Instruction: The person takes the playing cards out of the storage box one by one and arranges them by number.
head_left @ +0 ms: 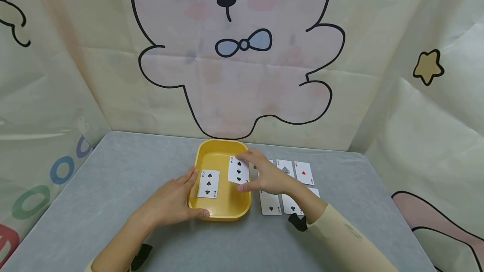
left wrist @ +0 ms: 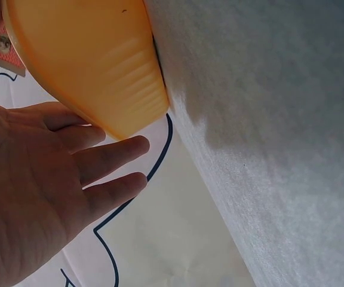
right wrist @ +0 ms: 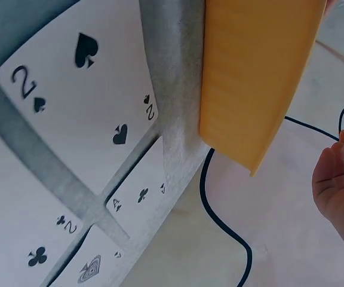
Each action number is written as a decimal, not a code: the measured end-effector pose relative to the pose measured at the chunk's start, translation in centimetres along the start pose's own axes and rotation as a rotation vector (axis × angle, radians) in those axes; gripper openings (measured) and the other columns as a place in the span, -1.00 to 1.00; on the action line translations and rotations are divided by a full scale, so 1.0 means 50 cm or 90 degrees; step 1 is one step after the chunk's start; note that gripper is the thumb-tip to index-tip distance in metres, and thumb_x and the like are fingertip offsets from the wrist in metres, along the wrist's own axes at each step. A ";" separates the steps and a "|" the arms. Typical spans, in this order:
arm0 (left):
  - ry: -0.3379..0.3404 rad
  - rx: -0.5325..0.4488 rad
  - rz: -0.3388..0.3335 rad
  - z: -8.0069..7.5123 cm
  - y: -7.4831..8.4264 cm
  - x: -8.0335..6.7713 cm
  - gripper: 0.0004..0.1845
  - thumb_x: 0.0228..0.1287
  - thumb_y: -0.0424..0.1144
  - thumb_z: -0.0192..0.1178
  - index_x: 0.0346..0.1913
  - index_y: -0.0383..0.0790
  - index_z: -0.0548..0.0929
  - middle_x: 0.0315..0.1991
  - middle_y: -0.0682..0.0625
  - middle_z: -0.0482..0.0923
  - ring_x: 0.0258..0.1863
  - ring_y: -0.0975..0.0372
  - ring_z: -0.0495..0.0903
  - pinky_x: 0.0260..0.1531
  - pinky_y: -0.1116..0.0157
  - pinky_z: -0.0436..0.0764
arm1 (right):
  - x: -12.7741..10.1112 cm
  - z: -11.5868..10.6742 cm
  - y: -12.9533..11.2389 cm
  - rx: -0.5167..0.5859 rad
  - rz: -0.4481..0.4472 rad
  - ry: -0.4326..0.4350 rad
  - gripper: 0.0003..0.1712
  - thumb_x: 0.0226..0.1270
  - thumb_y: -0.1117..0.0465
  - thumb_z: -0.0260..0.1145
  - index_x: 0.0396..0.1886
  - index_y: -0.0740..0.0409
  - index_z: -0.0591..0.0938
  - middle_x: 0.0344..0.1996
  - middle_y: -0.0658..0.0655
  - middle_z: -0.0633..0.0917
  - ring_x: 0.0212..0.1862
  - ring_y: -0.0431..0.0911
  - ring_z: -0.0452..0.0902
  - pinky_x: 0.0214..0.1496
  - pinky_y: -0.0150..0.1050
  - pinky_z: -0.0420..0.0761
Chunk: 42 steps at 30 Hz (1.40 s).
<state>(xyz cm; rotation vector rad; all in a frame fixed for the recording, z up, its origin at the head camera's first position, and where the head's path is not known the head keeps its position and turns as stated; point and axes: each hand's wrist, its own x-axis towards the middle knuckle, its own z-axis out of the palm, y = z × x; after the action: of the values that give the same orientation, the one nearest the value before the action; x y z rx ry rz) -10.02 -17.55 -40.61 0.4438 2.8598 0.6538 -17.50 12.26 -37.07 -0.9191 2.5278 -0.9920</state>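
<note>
I see the left hand [head_left: 172, 200] flat with straight fingers against the yellow tray [head_left: 211, 151], a clubs card [head_left: 209, 184] lying inside just beyond its fingertips; the right hand [head_left: 266, 175] pinches a spade card [head_left: 238, 170] over the tray; more cards [head_left: 303, 173] lie beside its wrist

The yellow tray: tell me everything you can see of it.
The yellow tray is a smooth, plastic-looking rounded rectangle with a raised rim, sitting flat on the grey table. A clubs card lies face up inside. The left hand rests against its near-left rim, and the right hand holds a spades card over its right side.
</note>
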 end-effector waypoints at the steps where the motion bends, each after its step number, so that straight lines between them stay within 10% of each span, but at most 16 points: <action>1: 0.000 -0.001 -0.001 0.000 0.000 0.000 0.37 0.01 0.50 0.43 0.62 -0.42 0.15 0.65 -0.28 0.03 0.53 -0.18 0.28 0.46 -0.27 0.24 | -0.005 -0.002 0.001 -0.002 0.000 0.002 0.02 0.15 -0.14 0.57 0.57 0.04 0.40 0.54 0.16 0.27 0.51 0.08 0.18 0.48 0.31 0.32; 24: 0.005 0.010 0.017 -0.002 -0.002 -0.005 0.38 0.01 0.53 0.39 0.61 -0.45 0.16 0.64 -0.31 0.06 0.51 -0.18 0.31 0.42 -0.28 0.30 | -0.125 -0.015 0.042 -0.030 0.021 0.023 0.03 0.05 -0.18 0.62 0.54 -0.18 0.42 0.36 -0.11 0.39 0.38 -0.08 0.27 0.37 0.19 0.43; 42: 0.004 0.009 0.012 -0.002 -0.003 -0.005 0.40 -0.01 0.57 0.37 0.62 -0.43 0.15 0.64 -0.29 0.06 0.49 -0.19 0.35 0.40 -0.25 0.35 | -0.225 0.018 0.097 -0.117 -0.008 -0.007 0.11 -0.06 -0.19 0.74 0.48 0.07 0.49 0.28 -0.10 0.42 0.28 -0.16 0.35 0.32 -0.16 0.51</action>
<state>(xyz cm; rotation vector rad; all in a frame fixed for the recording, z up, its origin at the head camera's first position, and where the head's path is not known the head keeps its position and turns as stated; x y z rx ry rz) -9.85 -17.79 -40.57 0.4733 2.8708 0.6404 -10.76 21.81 -40.80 -0.9883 2.6399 -0.7656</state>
